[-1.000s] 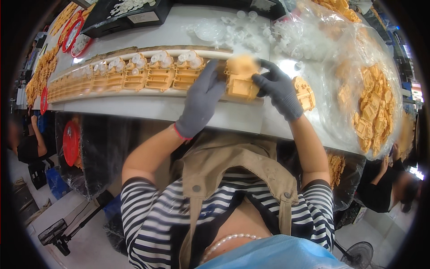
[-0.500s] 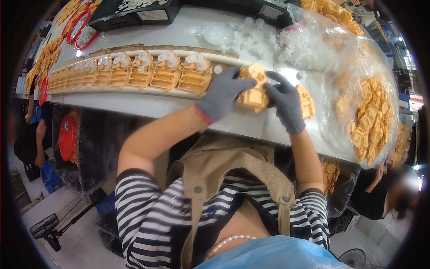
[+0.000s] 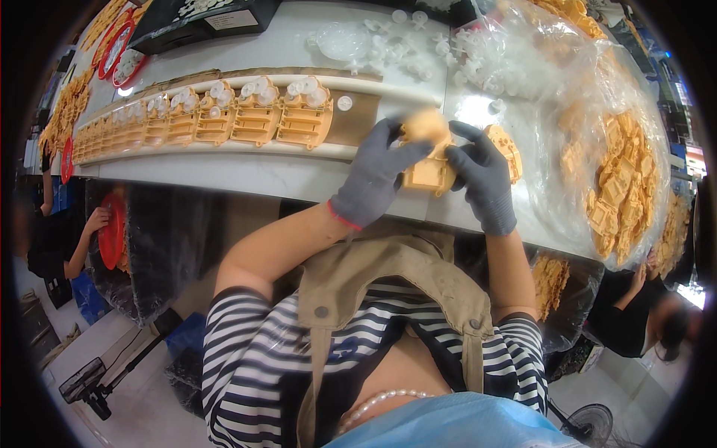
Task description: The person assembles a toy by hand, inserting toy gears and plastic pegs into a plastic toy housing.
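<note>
While both gloved hands close on one orange plastic part [image 3: 429, 168] at the white table's [image 3: 246, 175] near edge | left hand [image 3: 373, 175] grips its left side | right hand [image 3: 482, 175] clamps its right side | row of matching orange parts [image 3: 224, 119] lies left on the brown strip [image 3: 366, 119] | bag of orange parts [image 3: 612, 179] right.
</note>
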`<state>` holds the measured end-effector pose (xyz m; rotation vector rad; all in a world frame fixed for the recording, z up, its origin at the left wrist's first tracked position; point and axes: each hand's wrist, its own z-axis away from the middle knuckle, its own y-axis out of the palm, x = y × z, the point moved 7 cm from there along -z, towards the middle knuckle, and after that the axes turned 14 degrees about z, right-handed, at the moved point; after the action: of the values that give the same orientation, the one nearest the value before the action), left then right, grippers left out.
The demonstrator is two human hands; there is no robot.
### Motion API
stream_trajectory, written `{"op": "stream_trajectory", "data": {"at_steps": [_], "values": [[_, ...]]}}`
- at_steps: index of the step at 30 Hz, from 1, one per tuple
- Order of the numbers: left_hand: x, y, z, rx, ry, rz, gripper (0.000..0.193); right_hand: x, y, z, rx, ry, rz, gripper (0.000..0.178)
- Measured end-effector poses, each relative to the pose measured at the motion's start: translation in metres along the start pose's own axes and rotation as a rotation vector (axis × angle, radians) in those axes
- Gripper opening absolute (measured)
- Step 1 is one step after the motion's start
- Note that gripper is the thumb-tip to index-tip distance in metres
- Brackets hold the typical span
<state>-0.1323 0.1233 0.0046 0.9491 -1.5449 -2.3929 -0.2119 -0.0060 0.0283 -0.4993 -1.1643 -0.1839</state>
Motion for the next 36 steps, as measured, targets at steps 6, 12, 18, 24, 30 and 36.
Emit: {"op": "stream_trajectory", "data": {"at_steps": [6, 12, 18, 24, 30, 36], "values": [[0.005, 0.002, 0.002, 0.036, -0.128, 0.295, 0.049, -0.02, -0.005, -0.008, 0.132, 0.039, -0.504, 0.053], [-0.014, -0.018, 0.003, 0.137, 0.25, -0.34, 0.039, -0.03, -0.024, -0.003, 0.008, 0.092, -0.482, 0.053], [-0.016, -0.017, 0.026, -0.025, -0.045, -0.012, 0.036, -0.024, -0.016, -0.015, -0.118, 0.009, -0.267, 0.041], [-0.051, -0.025, 0.059, -0.079, -0.068, -0.004, 0.044, -0.015, -0.013, -0.029, -0.189, -0.009, 0.014, 0.029], [-0.066, -0.029, 0.073, -0.088, -0.047, 0.056, 0.045, 0.041, 0.0, -0.023, -0.44, -0.341, 1.058, 0.024], [-0.064, -0.036, 0.073, -0.056, -0.094, 0.127, 0.045, 0.068, 0.094, -0.06, -0.074, -0.68, 0.839, 0.018]]}}
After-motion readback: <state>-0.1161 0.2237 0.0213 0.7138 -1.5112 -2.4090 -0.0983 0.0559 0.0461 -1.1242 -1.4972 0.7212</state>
